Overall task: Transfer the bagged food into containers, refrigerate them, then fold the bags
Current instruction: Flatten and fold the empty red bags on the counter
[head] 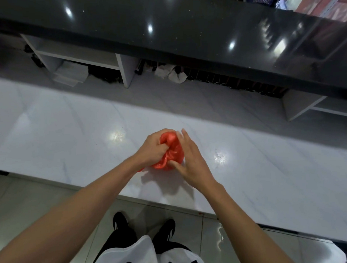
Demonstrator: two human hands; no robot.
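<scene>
Down near the front edge of the white marble tabletop [70, 131], a crumpled red bag [171, 151] sits between both hands. Left hand [152, 148] is clenched on the bag's left side, its fingers curled into the bunched plastic. Right hand [189, 157] lies against the bag's right side with fingers fairly straight and the thumb pressing on the lower edge. Part of the bag pokes out under the left wrist. Beyond the tabletop runs a dark counter [172, 33] with white shelves [79, 57] below it. Black shoes [120, 222] stand on the tiled floor [28, 197].
</scene>
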